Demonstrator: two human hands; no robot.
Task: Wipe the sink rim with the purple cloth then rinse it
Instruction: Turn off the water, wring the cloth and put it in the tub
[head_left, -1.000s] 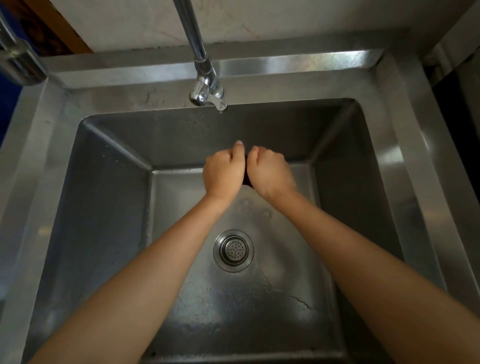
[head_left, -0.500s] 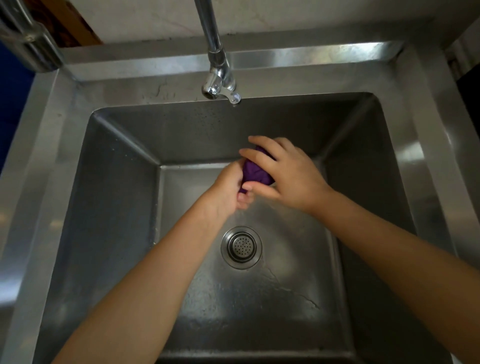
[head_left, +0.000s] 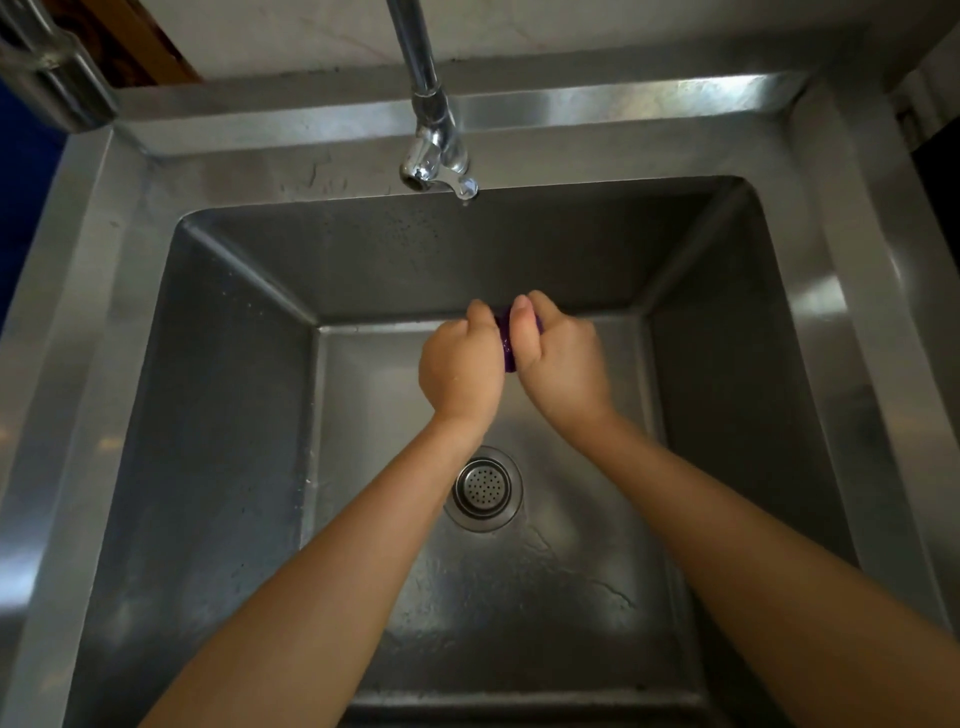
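Our left hand (head_left: 460, 366) clenches one end of the purple cloth (head_left: 506, 349), wadded between our fists over the sink basin (head_left: 234, 415); our right hand (head_left: 565, 364), fingers spread a moment ago, has clamped back on. Likely wringing, with the rinse nearly done.

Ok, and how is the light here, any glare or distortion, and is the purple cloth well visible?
Head view: bright glare on the sink rim at back and right; the basin is dim; the wide lens bows the rim's straight edges; the purple cloth shows only as a dark sliver between the left hand and the right hand.
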